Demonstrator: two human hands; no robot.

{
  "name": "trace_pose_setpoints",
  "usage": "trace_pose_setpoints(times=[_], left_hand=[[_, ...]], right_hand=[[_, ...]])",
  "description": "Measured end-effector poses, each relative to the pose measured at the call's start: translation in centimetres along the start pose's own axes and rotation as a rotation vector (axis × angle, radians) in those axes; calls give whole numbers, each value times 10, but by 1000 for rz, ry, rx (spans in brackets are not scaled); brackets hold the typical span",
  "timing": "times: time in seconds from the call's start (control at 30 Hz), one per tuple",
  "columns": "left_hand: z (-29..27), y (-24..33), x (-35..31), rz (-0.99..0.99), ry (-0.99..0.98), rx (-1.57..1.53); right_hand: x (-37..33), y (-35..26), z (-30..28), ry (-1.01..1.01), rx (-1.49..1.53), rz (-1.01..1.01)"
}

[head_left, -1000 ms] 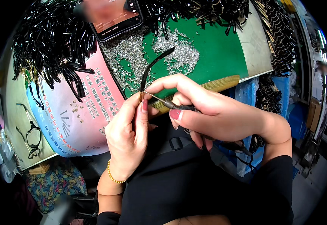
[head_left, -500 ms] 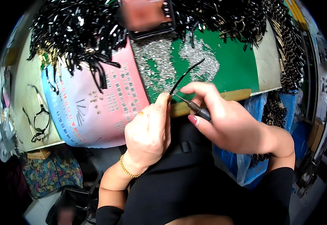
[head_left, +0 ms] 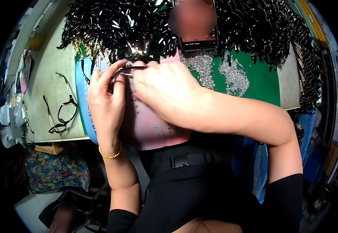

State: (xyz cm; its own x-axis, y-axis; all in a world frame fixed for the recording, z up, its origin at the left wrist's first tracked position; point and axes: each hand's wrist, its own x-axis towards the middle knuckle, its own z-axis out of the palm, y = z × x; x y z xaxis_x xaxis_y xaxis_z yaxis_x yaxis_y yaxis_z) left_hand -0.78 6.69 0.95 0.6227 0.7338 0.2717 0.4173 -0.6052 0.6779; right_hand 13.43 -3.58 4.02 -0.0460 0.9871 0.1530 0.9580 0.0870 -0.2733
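Observation:
Both my hands meet over a pink and blue printed sheet (head_left: 149, 136). Between them runs a thin, curved black eyeglass temple (head_left: 138, 67). My left hand (head_left: 107, 99) has thumb and forefinger closed around one end of it. My right hand (head_left: 167, 91) lies palm down, fingers curled against the temple's other end; what they grip is hidden beneath the hand. A short pale metal piece (head_left: 126, 74) shows between the hands, too small to identify. Beyond them spreads a large heap of black temples (head_left: 114, 29), some with gold-coloured ends.
A phone (head_left: 198, 43) stands before the heap. Piles of tiny silver parts (head_left: 233, 77) lie on a green mat (head_left: 264, 83). To the left rests a black eyeglass frame (head_left: 67, 112). Blue bins (head_left: 242, 155) sit below the table's right side.
Both hands have moved left from the green mat's front edge to the printed sheet. My right hand has turned palm down, and its thin-tipped, dark-handled tool no longer shows clearly. The view has shifted.

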Motion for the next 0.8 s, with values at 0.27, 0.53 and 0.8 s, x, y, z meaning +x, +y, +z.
trace_pose_setpoints(times=[0.27,0.53,0.8], left_hand=[[-14,1,-14,-14,-143,71],[-32,-5,12,101,-253,162],[-36,0,6,105,-269,154]], right_hand=[[-32,11,-19,-145,80,127],[-59,33,-51,-37,823,248],[-139,40,-94,-66,1063,591]])
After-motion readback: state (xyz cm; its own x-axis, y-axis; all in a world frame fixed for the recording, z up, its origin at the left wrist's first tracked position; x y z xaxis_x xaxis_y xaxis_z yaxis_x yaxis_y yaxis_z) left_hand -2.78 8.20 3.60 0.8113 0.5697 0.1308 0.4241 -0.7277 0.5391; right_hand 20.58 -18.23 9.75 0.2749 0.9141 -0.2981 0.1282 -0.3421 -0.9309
